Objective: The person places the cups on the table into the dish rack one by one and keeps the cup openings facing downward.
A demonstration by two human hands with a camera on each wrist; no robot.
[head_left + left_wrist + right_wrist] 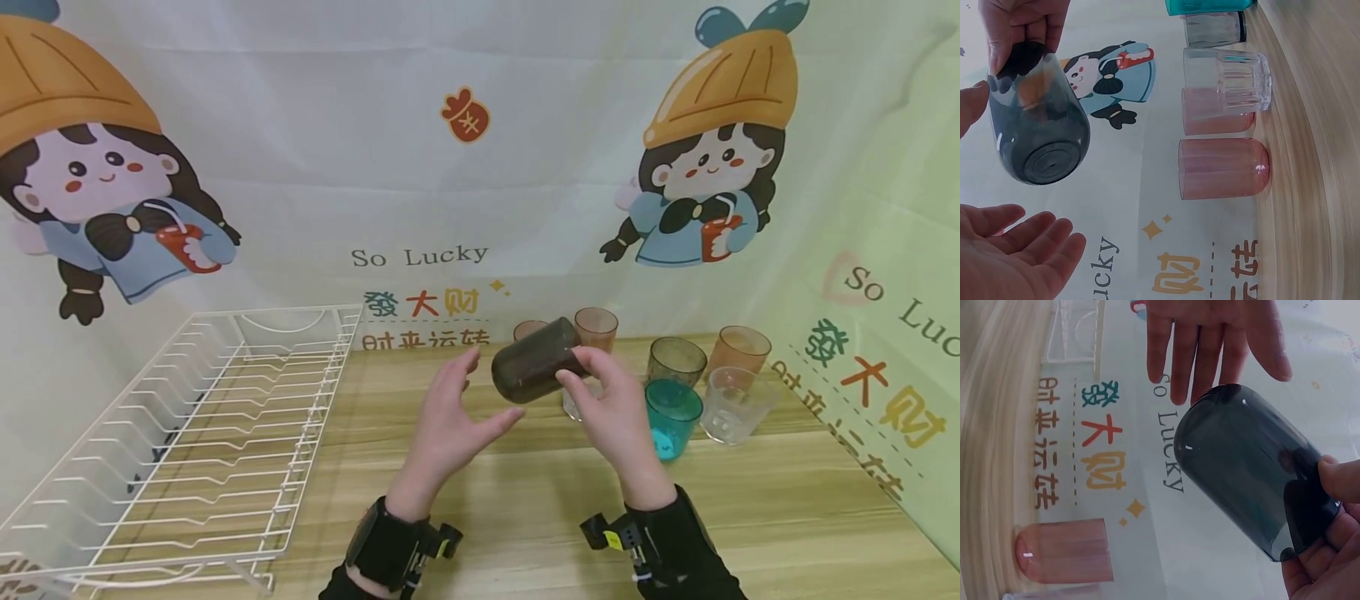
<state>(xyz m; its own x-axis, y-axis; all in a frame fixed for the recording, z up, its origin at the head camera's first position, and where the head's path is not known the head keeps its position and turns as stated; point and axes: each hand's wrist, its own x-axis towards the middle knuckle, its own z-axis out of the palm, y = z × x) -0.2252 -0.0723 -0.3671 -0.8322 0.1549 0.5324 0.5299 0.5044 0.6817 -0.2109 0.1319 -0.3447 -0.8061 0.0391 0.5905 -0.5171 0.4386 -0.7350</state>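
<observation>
A dark grey see-through cup [534, 362] is held in the air, tilted on its side with its rounded base toward the left. My right hand [618, 412] grips it near the rim, thumb on one side and fingertips inside the mouth. Close to the base is my left hand [453, 425], fingers spread and thumb apart. A gap shows between that left hand [1022, 250] and the cup [1041, 137] in the left wrist view. From the right wrist, the cup [1247, 475] looks bare inside apart from the gripping fingers.
A white wire dish rack [217, 454] stands on the wooden table at left. Behind and right of my right hand are several glasses: a teal one [673, 421], a clear one [731, 412], an olive one [675, 360] and pink ones [742, 346]. A printed cloth [420, 192] hangs behind.
</observation>
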